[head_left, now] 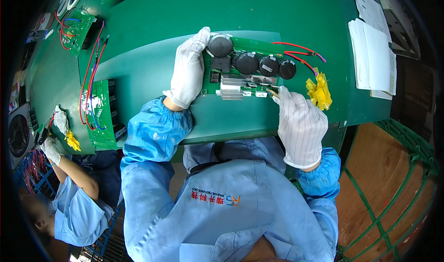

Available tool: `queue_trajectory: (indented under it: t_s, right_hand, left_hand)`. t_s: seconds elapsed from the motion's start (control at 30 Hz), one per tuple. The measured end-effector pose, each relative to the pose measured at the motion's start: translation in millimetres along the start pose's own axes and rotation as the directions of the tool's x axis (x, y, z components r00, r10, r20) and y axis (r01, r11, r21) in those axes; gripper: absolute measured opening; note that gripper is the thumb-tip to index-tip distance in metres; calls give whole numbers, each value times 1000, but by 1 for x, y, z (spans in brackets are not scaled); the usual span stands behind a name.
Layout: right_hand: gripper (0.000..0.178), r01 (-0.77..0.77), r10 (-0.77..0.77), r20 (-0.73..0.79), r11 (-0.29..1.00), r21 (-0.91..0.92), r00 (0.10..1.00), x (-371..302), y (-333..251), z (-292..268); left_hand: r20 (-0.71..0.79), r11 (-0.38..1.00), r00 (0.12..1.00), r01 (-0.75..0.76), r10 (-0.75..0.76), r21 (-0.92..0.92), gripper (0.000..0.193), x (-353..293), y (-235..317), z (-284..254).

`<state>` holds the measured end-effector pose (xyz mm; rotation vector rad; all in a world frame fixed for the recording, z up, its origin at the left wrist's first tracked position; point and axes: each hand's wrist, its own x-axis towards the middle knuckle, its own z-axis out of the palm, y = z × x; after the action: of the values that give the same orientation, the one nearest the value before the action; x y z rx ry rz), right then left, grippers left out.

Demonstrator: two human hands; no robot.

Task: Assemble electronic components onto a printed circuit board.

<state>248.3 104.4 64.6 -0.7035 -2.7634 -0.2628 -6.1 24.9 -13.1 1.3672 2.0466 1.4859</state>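
Observation:
A green circuit board (254,44) lies on the table in front of me, with several round black capacitors (247,63) along its far side and a silver finned heat sink (231,87) near its front edge. My left hand (189,70), in a white dotted glove, grips the board's left end beside the biggest capacitor. My right hand (301,123), in a striped white glove, is closed round a thin tool with a brownish tip (273,93), held at the board's front right corner. Its exact kind is hidden by the fingers. Red wires (303,54) run off the board's right end.
Crumpled yellow material (319,92) sits right of the board. White papers (371,54) lie at the table's right edge. Wired boards (102,114) rest on the left, near a co-worker's gloved hand (52,150). A green metal frame (374,206) stands at the lower right.

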Motion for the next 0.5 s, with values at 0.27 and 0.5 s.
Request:
queue_trajectory:
  t_s: [0.27,0.5]
  right_hand:
    - [24,1,-2,26,1000,24,1000,2,-2,0]
    - [30,22,-24,9,989,147,1000,-3,6,6]
  left_hand:
    - [-11,990,994,-105,107,98,35,-1,-3,-1]
    - [-25,991,995,-99,101,95,34,-1,-5,-1]
